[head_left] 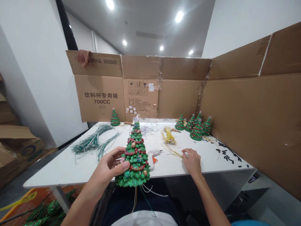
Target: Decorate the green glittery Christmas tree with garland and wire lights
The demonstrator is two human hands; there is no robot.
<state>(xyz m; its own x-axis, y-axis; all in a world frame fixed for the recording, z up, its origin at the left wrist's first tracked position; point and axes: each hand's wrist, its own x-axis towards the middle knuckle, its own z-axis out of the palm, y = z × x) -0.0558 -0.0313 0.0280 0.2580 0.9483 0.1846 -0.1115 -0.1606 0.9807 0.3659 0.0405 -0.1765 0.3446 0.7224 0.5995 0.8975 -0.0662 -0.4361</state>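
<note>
Christmas tree (135, 150): upright, held up at the near edge of the worktop (58, 169), loose wires (147, 201) trailing from beneath its base. Left hand (110, 164): thumb and fingers closed on the tree's lower side. Right hand (192, 160): fingers curled, just beside the ends of the yellow wires (169, 137); cannot tell whether it pinches any. Between the hands: white tool (155, 153). Farther out: green wires (91, 139) at left, more trees (196, 132) at back right, cardboard (182, 97) behind.

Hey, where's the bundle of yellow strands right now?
In the head view, the yellow bundle lies on the table, right of the held tree, beyond the right hand.
</note>
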